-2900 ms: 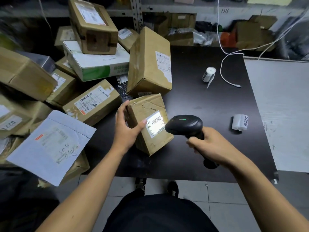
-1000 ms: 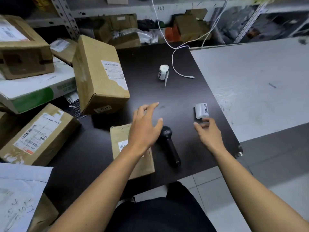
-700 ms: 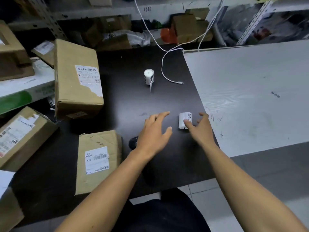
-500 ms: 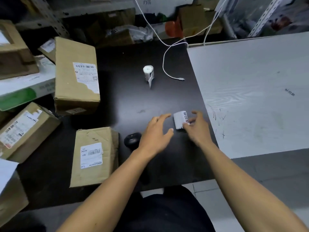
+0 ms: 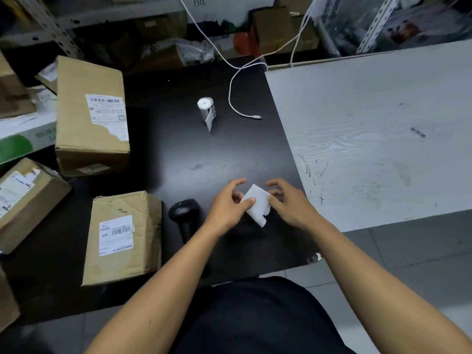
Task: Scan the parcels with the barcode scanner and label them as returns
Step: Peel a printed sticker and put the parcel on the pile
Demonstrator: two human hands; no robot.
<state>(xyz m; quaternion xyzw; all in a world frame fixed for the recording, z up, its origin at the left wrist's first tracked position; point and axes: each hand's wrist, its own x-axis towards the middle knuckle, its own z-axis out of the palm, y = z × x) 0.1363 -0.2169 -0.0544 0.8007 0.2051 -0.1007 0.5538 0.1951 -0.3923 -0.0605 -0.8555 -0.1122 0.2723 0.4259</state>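
Both hands hold a small white label roll (image 5: 257,204) just above the black table (image 5: 194,152). My left hand (image 5: 228,203) pinches its left side with the thumb on top. My right hand (image 5: 288,203) grips its right side. The black barcode scanner (image 5: 184,213) lies on the table to the left of my left hand. A brown parcel (image 5: 122,238) with a white barcode label lies flat at the front left.
A second label roll (image 5: 206,109) stands upright mid-table beside a white cable end (image 5: 251,116). More parcels crowd the left, one tall box (image 5: 90,116) nearest. A pale wooden tabletop (image 5: 378,134) adjoins on the right.
My right hand picked the label roll up from the table and my left hand came in to take its other side. The scanner and parcel stay where they were put down.
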